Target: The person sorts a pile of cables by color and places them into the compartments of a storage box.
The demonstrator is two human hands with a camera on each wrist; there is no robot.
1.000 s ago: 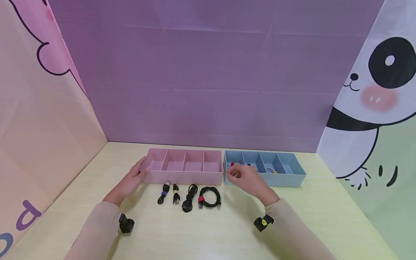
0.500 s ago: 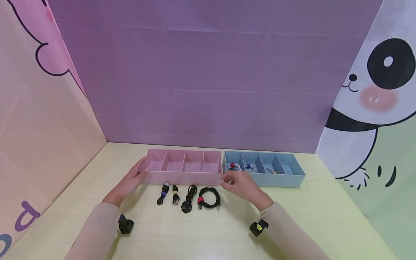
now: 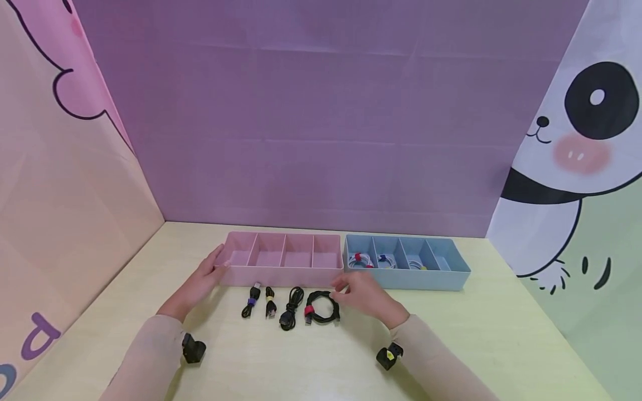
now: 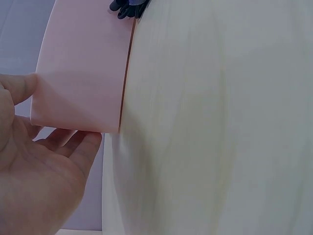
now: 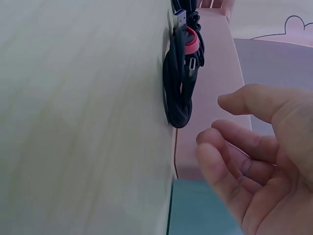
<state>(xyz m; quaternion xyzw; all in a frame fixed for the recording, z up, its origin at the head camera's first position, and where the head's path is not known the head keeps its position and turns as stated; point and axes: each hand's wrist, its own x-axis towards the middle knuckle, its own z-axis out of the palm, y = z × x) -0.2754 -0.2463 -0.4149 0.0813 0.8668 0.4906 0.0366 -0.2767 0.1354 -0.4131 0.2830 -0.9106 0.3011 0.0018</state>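
Observation:
My left hand (image 3: pixel 198 284) rests against the left end of the pink divided box (image 3: pixel 283 277). In the left wrist view its thumb (image 4: pixel 25 87) touches the box's upper edge and its fingers lie along the end wall. My right hand (image 3: pixel 368 295) holds nothing, its fingers loosely bent. It is beside the coiled black USB cable (image 5: pixel 177 93) with a red tie, fingertips right at the coil's edge in the head view. Left of that lie a bundled black cable (image 3: pixel 291 309), a short one with a yellow tie (image 3: pixel 271 303) and one with a purple tie (image 3: pixel 251 301).
A blue divided box (image 3: pixel 426 280) stands right of the pink one, close beside it. White cables (image 3: pixel 360 260) with coloured ties lie in three of its compartments. A purple backdrop (image 3: pixel 321 139) rises behind the table (image 3: pixel 281 367), with printed cloth at both sides.
My right hand has moved from over the blue box's left compartment, down and left, to the red-tied cable. My left hand stays at the pink box.

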